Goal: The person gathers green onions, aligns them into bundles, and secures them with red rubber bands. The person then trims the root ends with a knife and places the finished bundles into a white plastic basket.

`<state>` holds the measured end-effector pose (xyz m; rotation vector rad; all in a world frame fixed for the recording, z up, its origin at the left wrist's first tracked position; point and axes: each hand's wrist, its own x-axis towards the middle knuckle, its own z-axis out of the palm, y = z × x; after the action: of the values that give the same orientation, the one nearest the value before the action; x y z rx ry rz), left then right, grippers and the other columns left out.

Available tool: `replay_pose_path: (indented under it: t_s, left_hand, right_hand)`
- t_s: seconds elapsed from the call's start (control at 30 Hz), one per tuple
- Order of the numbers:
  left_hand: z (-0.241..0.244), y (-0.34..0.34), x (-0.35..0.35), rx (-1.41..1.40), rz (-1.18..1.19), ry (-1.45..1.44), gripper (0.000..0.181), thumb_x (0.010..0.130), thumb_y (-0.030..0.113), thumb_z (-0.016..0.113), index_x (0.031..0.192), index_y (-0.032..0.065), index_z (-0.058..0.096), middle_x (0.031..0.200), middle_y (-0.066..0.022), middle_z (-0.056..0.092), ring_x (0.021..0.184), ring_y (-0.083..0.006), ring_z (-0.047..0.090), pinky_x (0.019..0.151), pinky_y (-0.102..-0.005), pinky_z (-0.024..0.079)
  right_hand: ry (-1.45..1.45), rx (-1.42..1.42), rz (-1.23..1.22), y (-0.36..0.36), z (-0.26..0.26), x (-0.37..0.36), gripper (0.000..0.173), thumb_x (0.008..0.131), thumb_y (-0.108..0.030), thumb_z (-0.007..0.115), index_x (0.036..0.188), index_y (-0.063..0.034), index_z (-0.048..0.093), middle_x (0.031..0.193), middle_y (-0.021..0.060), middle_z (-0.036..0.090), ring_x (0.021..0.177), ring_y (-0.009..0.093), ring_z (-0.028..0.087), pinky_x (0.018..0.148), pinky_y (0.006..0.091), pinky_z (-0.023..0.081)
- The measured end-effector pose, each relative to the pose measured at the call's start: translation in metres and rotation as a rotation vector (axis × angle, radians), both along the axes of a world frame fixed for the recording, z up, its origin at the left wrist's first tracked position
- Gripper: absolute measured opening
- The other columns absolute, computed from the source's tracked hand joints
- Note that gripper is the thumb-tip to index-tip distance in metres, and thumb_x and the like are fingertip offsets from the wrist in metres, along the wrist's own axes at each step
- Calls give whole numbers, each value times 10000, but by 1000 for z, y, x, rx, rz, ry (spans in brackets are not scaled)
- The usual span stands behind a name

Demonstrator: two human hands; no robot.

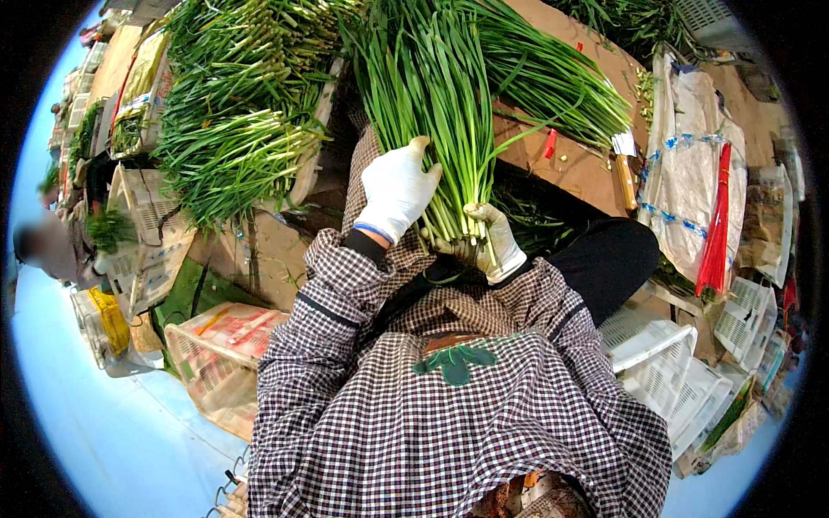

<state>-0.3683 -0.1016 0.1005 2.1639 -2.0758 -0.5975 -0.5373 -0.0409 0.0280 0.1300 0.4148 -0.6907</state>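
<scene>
A loose bunch of garlic chives [447, 129] lies across my lap, leaves pointing away and pale stem ends toward me. My right hand [495, 243], in a stained white glove, grips those stem ends, its fingers partly beneath them. On the left side of the bunch is my left hand [398, 188], also gloved in white. Its thumb and one fingertip are apart against the leaves; the other fingers are hidden, so its hold is unclear. A second pile of chives [550, 78] rests on the brown board [583, 181] to the right, beside a knife with a wooden handle [625, 181].
At left, a large heap of chives [239, 149] fills a crate. Plastic crates [220, 369] stand by my left elbow, more white crates [660, 369] at right. Red ties [714, 220] lie on a white sack [686, 168]. A person [58, 246] is at far left.
</scene>
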Motion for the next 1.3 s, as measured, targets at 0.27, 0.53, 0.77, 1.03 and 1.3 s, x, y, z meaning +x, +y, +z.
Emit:
replay_pose_path:
  t_s: [0.27, 0.53, 0.77, 1.03, 1.3]
  left_hand:
    - [11, -13, 10, 146, -37, -1, 532, 840, 359, 678, 1322, 170, 559, 837, -110, 701, 829, -288, 690, 753, -404, 550]
    - [9, -26, 6, 216, -39, -86, 374, 794, 378, 685, 1048, 103, 699, 902, -146, 707, 873, -320, 682, 792, -401, 536]
    - [-4, -25, 8, 123, 35, 37, 232, 809, 265, 660, 906, 73, 747, 844, -148, 707, 791, -331, 680, 726, -389, 547]
    - [-7, -2, 39, 157, 350, 810, 203, 910, 155, 655, 950, -42, 684, 680, -11, 606, 568, -84, 516, 519, -224, 402]
    - [39, 7, 58, 102, 429, 1134, 159, 916, 119, 634, 948, -32, 671, 668, 33, 531, 551, -54, 429, 496, -201, 329]
  right_hand:
    - [-82, -32, -82, 2, 10, 2, 609, 827, -197, 575, 1368, 44, 430, 1287, 269, 567, 1156, 473, 572, 996, 646, 448]
    - [-262, -48, -77, -1, 9, 6, 668, 850, -189, 549, 1420, 79, 326, 1373, 342, 459, 1240, 543, 476, 1023, 675, 397]
    - [-224, -47, -50, -1, 4, 5, 654, 864, -210, 532, 1394, 122, 343, 1319, 361, 498, 1187, 534, 525, 1010, 621, 442]
    - [-202, -105, -70, -2, 6, 4, 711, 839, -248, 566, 1418, 91, 331, 1355, 345, 475, 1185, 559, 513, 1005, 633, 440]
    - [-229, -66, -39, -2, 4, 4, 721, 853, -245, 577, 1437, 81, 308, 1396, 336, 435, 1245, 572, 449, 1033, 650, 404]
